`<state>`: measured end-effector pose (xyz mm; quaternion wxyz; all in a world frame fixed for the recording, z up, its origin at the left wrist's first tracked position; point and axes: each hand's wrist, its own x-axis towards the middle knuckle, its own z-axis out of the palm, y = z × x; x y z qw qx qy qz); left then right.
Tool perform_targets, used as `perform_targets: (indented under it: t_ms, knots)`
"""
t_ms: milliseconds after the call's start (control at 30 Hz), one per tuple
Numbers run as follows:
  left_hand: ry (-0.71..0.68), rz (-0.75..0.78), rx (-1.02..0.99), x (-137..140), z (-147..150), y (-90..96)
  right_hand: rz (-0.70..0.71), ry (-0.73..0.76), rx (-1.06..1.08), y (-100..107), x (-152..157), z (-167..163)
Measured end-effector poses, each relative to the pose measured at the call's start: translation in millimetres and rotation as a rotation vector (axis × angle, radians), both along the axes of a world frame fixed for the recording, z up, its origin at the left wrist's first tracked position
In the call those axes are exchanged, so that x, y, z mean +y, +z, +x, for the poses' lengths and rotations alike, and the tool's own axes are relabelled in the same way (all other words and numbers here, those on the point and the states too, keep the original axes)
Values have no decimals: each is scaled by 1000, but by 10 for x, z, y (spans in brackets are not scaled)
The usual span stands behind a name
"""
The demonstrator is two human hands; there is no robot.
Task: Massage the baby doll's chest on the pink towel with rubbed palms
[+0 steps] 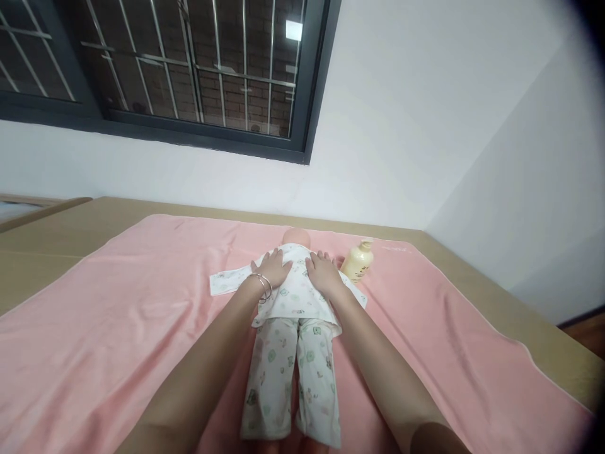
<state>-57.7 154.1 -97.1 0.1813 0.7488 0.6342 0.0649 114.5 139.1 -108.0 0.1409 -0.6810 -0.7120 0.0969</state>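
A baby doll (296, 237) lies stretched out on a pink blanket (155, 302), its head toward the wall. It wears a white printed top (297, 296) and matching printed trousers (274, 378). My left hand (273, 268) rests open on the upper left of the top, with bangles on its wrist. On the upper right, my right hand (324, 272) lies open too, fingers pointing toward the doll's head. Just beyond my right hand stands a pale yellow pump bottle (358, 260), slightly tilted in view, close to the doll's right-side sleeve.
The blanket covers a tan tabletop (127, 211) whose border shows along the back and right. A white wall (378, 126) rises behind it, with a dark-framed, barred window (198, 69) at the upper left. Another wall meets it at the right.
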Motion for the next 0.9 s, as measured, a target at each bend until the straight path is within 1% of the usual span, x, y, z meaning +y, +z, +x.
perform_targets:
  t_ms: [67,133,167,200,267,300,367,433,467,567,633,733,900]
  knots:
    - [-128,-58,61,-148,35,147,1,99,-45,107,-154,-112]
    - [-274,-77,114,-304,72,281,-26,209,-90,223,-341,-219]
    - [-319,-77,140,-371,88,333,-54,248,-123,279,-429,-259]
    - [-343,-77,164,-422,100,371,-75,274,-144,327,-501,-287]
    - [-348,-76,193,-463,115,395,-92,304,-141,385,-566,-300]
    - [-337,-71,191,-449,118,380,-81,311,-109,387,-551,-286]
    - [-298,-33,156,-365,121,296,-28,306,-8,327,-432,-227]
    - [-232,41,93,-238,122,159,37,270,96,194,-246,-150]
    - [-190,83,55,-174,124,82,52,223,125,112,-150,-114]
    - [-61,175,-60,-32,131,-125,82,124,141,-110,56,-43]
    - [-7,201,-101,8,137,-212,90,84,131,-196,104,-30]
    - [3,220,-112,16,148,-264,97,69,112,-228,98,-38]
    - [5,230,-93,25,167,-275,108,89,124,-211,96,-35]
